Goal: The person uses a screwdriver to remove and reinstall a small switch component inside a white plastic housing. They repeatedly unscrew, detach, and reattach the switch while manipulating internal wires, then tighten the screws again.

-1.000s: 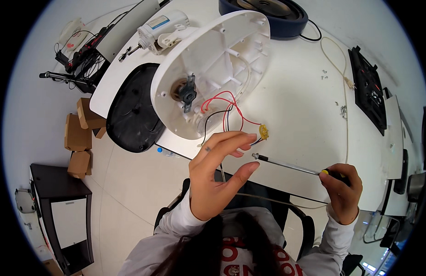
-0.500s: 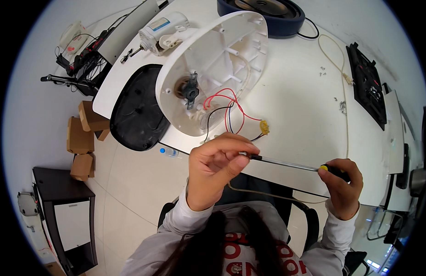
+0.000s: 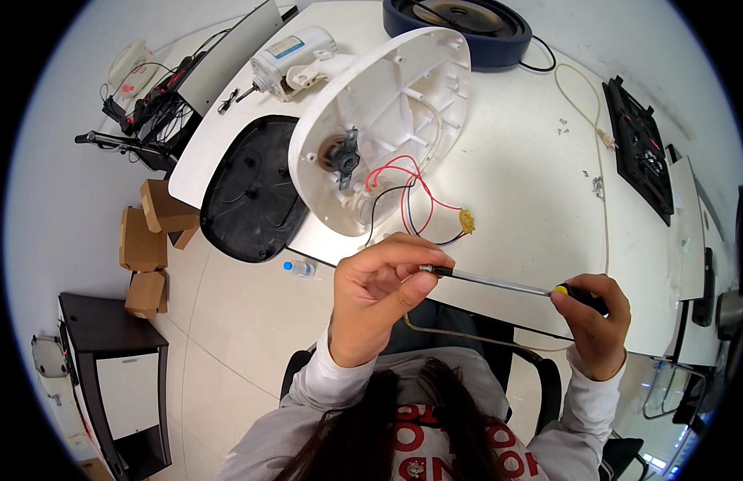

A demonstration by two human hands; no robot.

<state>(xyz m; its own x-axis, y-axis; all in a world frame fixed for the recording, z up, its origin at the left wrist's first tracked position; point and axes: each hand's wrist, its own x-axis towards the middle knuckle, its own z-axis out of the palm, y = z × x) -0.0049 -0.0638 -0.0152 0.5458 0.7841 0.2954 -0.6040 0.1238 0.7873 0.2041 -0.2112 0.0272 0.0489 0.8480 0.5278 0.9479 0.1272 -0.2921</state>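
Note:
My right hand (image 3: 593,321) is closed round the black and yellow handle of a screwdriver (image 3: 504,284). Its long metal shaft points left, across the front edge of the table. My left hand (image 3: 381,297) pinches the dark tip between thumb and forefinger, where a small metal piece shows, too small to name. Beyond my left hand a white plastic housing (image 3: 339,210) stands tilted, hollow side toward me, with a dark bracket (image 3: 344,159) inside. Red, black and blue wires run out of it to a yellow round part (image 3: 467,221) on the table.
A black plastic cover (image 3: 255,188) overhangs the table's left edge. Behind it lies a white motor (image 3: 291,60). At the back sits a dark blue round base (image 3: 468,40). On the right are a black tool case (image 3: 640,148), loose screws (image 3: 597,187) and a beige cord (image 3: 605,232).
The view has shifted slightly, so the table's things appear a little farther right and lower. Both hands keep their hold on the screwdriver, nearly unmoved.

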